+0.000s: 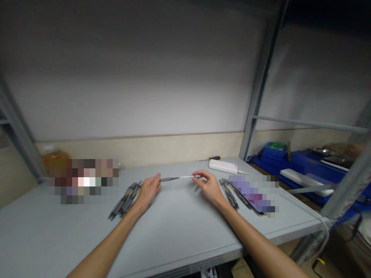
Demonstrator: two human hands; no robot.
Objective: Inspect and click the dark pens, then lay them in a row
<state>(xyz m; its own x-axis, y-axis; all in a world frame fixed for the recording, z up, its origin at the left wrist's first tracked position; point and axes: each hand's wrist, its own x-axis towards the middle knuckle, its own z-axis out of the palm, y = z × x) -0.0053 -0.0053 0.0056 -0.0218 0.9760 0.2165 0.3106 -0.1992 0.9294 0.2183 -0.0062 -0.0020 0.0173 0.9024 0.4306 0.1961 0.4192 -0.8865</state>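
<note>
My left hand [150,190] is closed around the rear of a slim grey pen [169,179], which points to the right over the table. Opposite it, my right hand [206,183] pinches a thin whitish rod [187,177] that looks like a pen refill. The rod lies in line with the pen's tip; I cannot tell whether the two are joined. Beside my left wrist lies a bunch of grey pens [123,202] with yellowish bands. Several more grey pens [230,195] lie just right of my right hand.
A white power strip [223,166] with a cable and a screwdriver [214,158] lie at the back right of the grey table [179,231]. Pixelated items cover the left back and right side. Metal posts [262,77] frame the table; blue trays [274,154] stand beyond.
</note>
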